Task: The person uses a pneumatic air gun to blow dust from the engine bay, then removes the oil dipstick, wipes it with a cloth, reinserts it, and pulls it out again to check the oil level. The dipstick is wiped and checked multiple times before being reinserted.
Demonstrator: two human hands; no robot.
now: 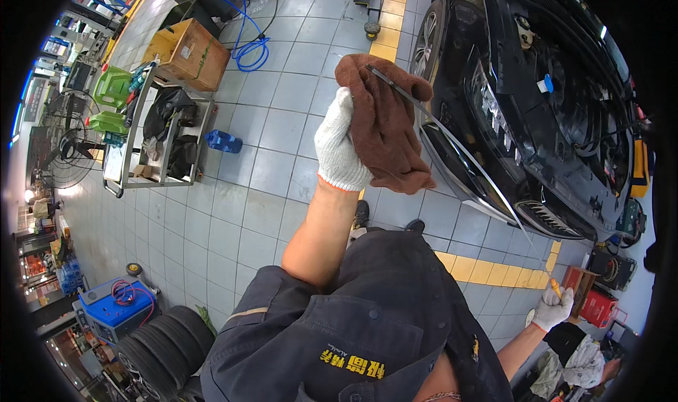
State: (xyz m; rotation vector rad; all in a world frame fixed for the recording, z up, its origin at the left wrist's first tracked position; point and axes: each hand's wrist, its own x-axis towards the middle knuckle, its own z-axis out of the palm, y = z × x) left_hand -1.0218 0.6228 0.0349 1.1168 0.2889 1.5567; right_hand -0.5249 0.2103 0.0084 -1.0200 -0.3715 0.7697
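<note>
My left hand (342, 146), in a white knit glove with an orange cuff, is raised at the middle and closed on a brown cloth (385, 137). Across the top of the cloth lies the flat end of a long, thin oil dipstick (404, 92). From there it runs down to the right, to a yellow-orange handle (556, 287). My right hand (552, 309), gloved the same way, grips that end at the lower right. Beyond the dipstick stands a black car (462, 109) with its engine bay (565, 112) exposed; a blue cap (545, 85) shows inside.
A metal cart (162, 144) with green jugs (113, 85) and a wooden box (191, 54) stands at left. Nearby on the tiles are a blue container (223, 141) and a coiled blue hose (252, 54). Stacked tires (166, 342) and a blue machine (116, 306) are lower left; a red box (599, 306) is lower right.
</note>
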